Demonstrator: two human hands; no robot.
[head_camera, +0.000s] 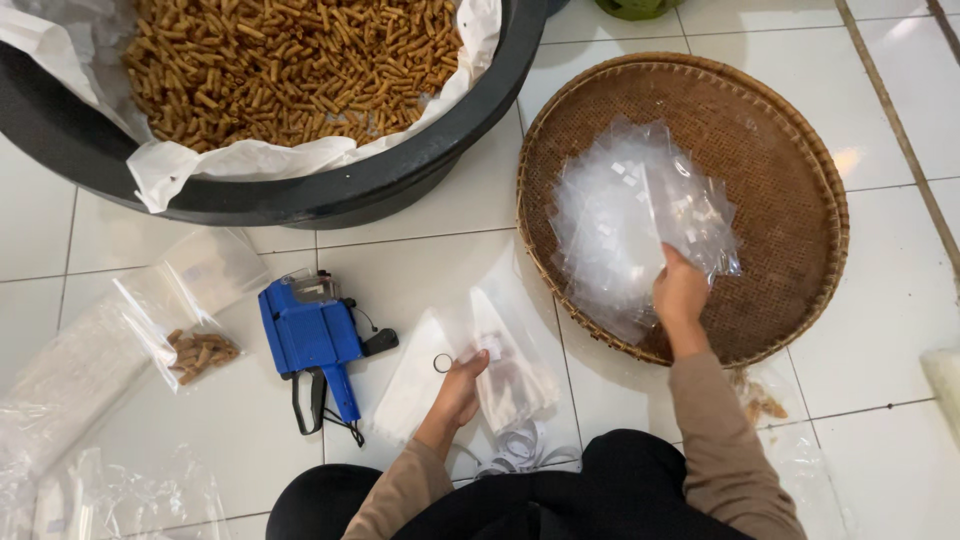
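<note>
Basin (420, 180) w/ snack sticks (290, 60); right hand (680, 295) grips bags (630, 215) on tray (790, 140), left hand (460, 390) pinches 1 bag (505, 360).

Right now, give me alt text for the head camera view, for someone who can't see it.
Seen from above, a seated person's right hand reaches into a pile of clear plastic bags on a round woven bamboo tray, while the left hand holds more clear bags on the white tiled floor. Nearby lie a blue handheld label gun and a black tub of brown snack sticks.

Clear bags (640, 225): thin glossy plastic. Round tray (790, 180): coarse woven bamboo, matt. Label gun (310, 335): smooth blue plastic; floor (420, 255): glazed white tile.
</note>
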